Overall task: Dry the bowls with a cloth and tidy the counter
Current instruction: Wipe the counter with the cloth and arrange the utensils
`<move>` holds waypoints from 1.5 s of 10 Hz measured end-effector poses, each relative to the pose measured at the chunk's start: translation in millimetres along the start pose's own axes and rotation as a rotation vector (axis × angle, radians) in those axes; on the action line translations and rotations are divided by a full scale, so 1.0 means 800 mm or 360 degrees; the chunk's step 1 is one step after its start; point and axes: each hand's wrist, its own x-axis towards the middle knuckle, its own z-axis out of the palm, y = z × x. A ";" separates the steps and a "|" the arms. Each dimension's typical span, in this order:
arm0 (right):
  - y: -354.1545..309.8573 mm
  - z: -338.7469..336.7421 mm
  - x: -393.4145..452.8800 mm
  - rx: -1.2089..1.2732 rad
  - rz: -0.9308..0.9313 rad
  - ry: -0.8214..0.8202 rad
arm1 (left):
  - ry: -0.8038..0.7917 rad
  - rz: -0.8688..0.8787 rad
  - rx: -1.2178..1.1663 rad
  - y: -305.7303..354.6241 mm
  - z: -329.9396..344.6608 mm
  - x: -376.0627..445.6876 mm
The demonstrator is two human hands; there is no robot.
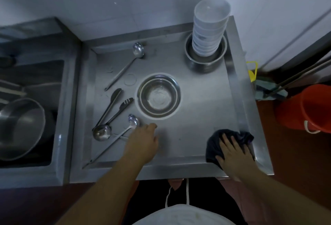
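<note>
Two hands in view, both low on the steel counter (197, 131). Right hand (232, 151): fingers spread and nearly straight, palm pressing flat on a dark cloth (213, 144) at the counter's near right corner; nothing curled round it, so pressing rather than gripping. Left hand (143, 140): fingers loose and extended, holding nothing, tips just beside the bowl of a ladle (133, 121) that lies diagonally toward the near edge. Contact with the ladle cannot be confirmed.

Step in hand, as judged: tidying phase, cloth parked or wiping the corner while the left hand reaches for utensils. A metal bowl (158, 96) sits upright at the counter's centre, apart from both hands. Stack of white bowls (209, 27) stands in nested metal bowls (206, 58) at the far right corner. Further utensils left of the centre bowl: a long spoon (125, 65), tongs (114, 104), a second ladle (102, 132).

Next move calls for: closing the left fingers on the ladle handle, or bringing the cloth to the centre bowl.

Pose: both forearms run up from the near edge, left angled inward, right wrist over the counter lip. Sink (32, 108) to the left holds a large basin (21, 128).
</note>
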 end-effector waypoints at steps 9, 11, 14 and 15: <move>-0.545 -0.082 0.061 0.1124 0.0187 -0.0183 | 0.0246 -0.0253 -0.0191 -0.394 -0.032 -0.059; -0.589 -0.068 0.087 0.1607 0.0566 -0.0161 | 0.0211 -0.0162 -0.0219 -0.422 -0.029 -0.058; -0.601 -0.041 0.117 0.2197 0.0987 -0.0061 | 0.0130 -0.0083 -0.0212 -0.437 -0.024 -0.054; -0.597 -0.033 0.117 0.2403 0.1058 -0.0046 | 0.0090 -0.0065 -0.0210 -0.440 -0.026 -0.052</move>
